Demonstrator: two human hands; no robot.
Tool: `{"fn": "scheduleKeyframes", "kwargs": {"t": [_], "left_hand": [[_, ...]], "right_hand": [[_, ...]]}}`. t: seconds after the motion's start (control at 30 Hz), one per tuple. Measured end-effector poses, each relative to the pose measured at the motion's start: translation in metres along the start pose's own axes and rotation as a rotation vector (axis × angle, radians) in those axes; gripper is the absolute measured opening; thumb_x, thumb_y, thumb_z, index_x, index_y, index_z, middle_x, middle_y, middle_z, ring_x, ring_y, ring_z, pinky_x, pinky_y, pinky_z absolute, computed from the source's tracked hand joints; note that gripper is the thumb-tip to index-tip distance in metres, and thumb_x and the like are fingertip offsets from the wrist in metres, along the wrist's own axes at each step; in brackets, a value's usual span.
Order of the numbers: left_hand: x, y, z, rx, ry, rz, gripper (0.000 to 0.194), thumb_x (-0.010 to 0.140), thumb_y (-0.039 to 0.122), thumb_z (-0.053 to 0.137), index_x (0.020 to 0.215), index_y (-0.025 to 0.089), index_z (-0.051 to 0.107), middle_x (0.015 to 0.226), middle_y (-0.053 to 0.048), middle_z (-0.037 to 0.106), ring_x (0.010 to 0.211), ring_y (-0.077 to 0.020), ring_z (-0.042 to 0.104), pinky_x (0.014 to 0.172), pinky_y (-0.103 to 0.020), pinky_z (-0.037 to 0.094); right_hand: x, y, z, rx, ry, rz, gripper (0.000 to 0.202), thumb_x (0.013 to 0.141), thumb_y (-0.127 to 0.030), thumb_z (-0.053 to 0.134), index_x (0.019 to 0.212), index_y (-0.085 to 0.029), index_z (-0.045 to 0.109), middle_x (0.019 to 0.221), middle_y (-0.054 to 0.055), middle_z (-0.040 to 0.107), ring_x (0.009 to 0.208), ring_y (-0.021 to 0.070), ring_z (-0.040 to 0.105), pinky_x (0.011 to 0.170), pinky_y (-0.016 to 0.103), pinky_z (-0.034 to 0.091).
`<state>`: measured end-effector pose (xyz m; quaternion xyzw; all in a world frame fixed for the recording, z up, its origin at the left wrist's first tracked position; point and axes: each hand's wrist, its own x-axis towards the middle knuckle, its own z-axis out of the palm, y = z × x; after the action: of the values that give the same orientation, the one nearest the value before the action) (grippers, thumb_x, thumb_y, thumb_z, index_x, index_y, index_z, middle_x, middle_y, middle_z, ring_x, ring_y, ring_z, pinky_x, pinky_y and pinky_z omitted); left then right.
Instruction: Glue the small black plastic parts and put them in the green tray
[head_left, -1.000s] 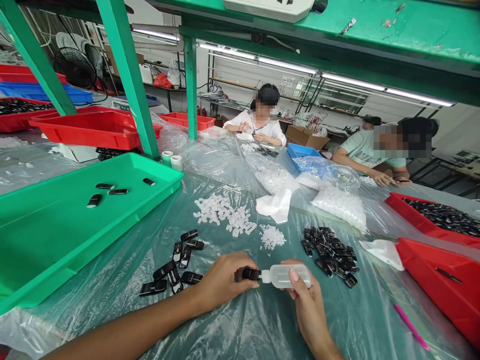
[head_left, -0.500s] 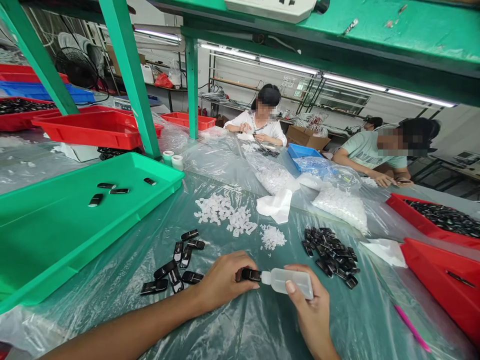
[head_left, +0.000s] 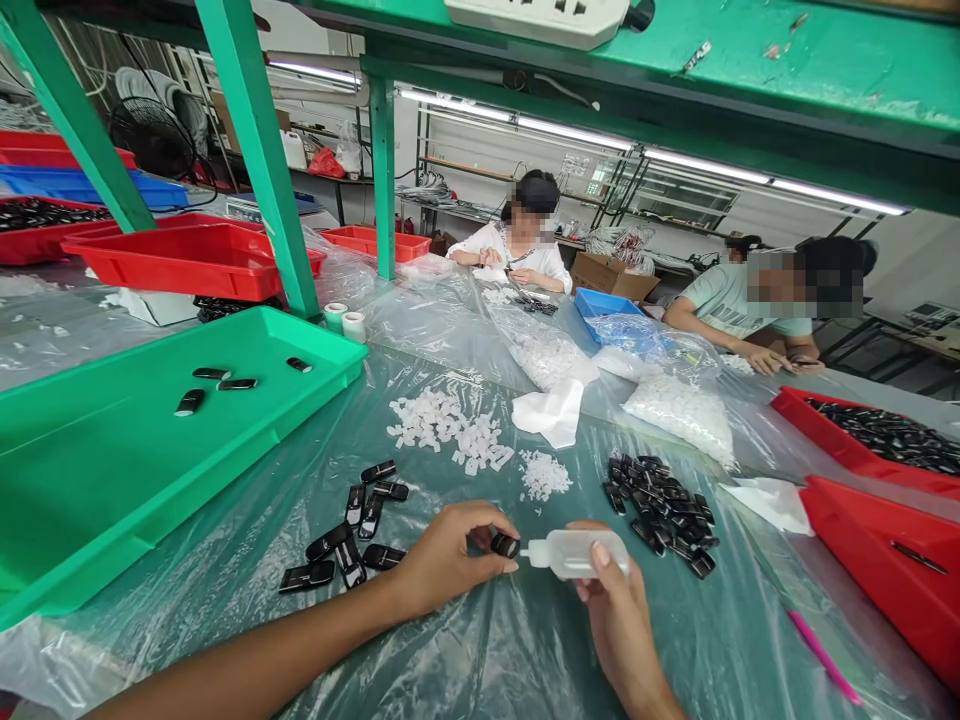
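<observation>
Between thumb and fingers, my left hand (head_left: 454,560) grips a small black part (head_left: 505,545), one end turned toward the bottle. My right hand (head_left: 619,600) is closed on a translucent squeeze bottle (head_left: 581,555) lying sideways, its narrow nozzle pointing left, a short distance from the part. Several loose black parts (head_left: 328,541) lie left of my left hand. Beyond the hands are a pile of white pieces (head_left: 450,425) and a heap of smaller white bits (head_left: 545,475). A pile of black parts (head_left: 664,505) sits to the right of the bottle.
A green tray (head_left: 172,470) with several black parts stands at left. Red trays (head_left: 885,570) line the right side, near a pink stick (head_left: 823,655). Bags of white pieces (head_left: 679,405) lie farther back. Two people work across the table; a green shelf (head_left: 675,60) hangs above.
The bottle has moved slightly right and up, its nozzle now apart from the black part. My left fingers have turned the part so its end faces the bottle more.
</observation>
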<state>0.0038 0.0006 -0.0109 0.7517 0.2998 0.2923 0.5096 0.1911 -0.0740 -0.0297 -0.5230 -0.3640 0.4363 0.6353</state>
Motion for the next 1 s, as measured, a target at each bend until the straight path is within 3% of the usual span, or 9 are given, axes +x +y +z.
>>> {"fn": "scheduleKeyframes", "kwargs": {"t": [0.17,0.33,0.43,0.6,0.83,1.0], "left_hand": [[0.001,-0.003,0.001,-0.162,-0.01,-0.006,0.016,0.075,0.02,0.066,0.091,0.018,0.064,0.093,-0.004,0.063,0.084,-0.0173,0.059,0.073,-0.025,0.047],[0.001,-0.003,0.002,-0.179,-0.018,0.016,0.013,0.077,0.017,0.064,0.09,0.018,0.064,0.095,-0.005,0.062,0.086,-0.0176,0.059,0.075,-0.026,0.048],[-0.001,-0.002,0.002,-0.18,-0.026,0.019,0.012,0.077,0.016,0.062,0.089,0.018,0.064,0.096,-0.005,0.061,0.086,-0.0175,0.059,0.074,-0.026,0.048],[-0.002,-0.003,0.002,-0.165,-0.033,0.022,0.011,0.078,0.017,0.06,0.089,0.019,0.064,0.097,-0.006,0.06,0.085,-0.0175,0.058,0.071,-0.025,0.049],[0.0,-0.001,0.002,-0.12,-0.032,0.021,0.01,0.078,0.019,0.061,0.088,0.018,0.062,0.094,-0.005,0.059,0.081,-0.0159,0.056,0.069,-0.024,0.046],[-0.002,0.002,0.0,-0.029,-0.067,-0.085,0.019,0.071,0.028,0.069,0.08,0.018,0.055,0.069,0.003,0.052,0.057,-0.0097,0.045,0.049,-0.019,0.033]], "right_hand": [[0.008,-0.001,-0.003,0.284,-0.103,0.107,0.025,0.084,-0.04,0.053,0.099,-0.023,0.063,0.074,0.001,0.062,0.071,0.0167,0.055,0.073,0.033,0.048],[0.016,-0.004,-0.011,0.118,-0.102,0.076,0.031,0.078,-0.033,0.063,0.107,-0.025,0.057,0.1,0.002,0.064,0.099,0.0214,0.054,0.093,0.036,0.037],[0.019,-0.006,-0.013,-0.118,-0.067,0.015,0.038,0.075,-0.033,0.066,0.11,-0.026,0.051,0.111,0.003,0.061,0.106,0.0231,0.051,0.092,0.034,0.036],[0.021,-0.009,-0.013,-0.416,-0.033,-0.065,0.03,0.076,-0.032,0.064,0.1,-0.026,0.048,0.111,0.004,0.061,0.105,0.023,0.051,0.088,0.033,0.035],[0.026,-0.007,-0.021,-0.495,0.004,-0.047,0.03,0.074,-0.034,0.064,0.096,-0.025,0.046,0.107,0.005,0.063,0.099,0.0236,0.055,0.085,0.035,0.038],[0.028,-0.007,-0.024,-0.497,-0.016,-0.043,0.03,0.073,-0.033,0.064,0.096,-0.023,0.047,0.106,0.008,0.064,0.097,0.0255,0.056,0.084,0.038,0.039]]}}
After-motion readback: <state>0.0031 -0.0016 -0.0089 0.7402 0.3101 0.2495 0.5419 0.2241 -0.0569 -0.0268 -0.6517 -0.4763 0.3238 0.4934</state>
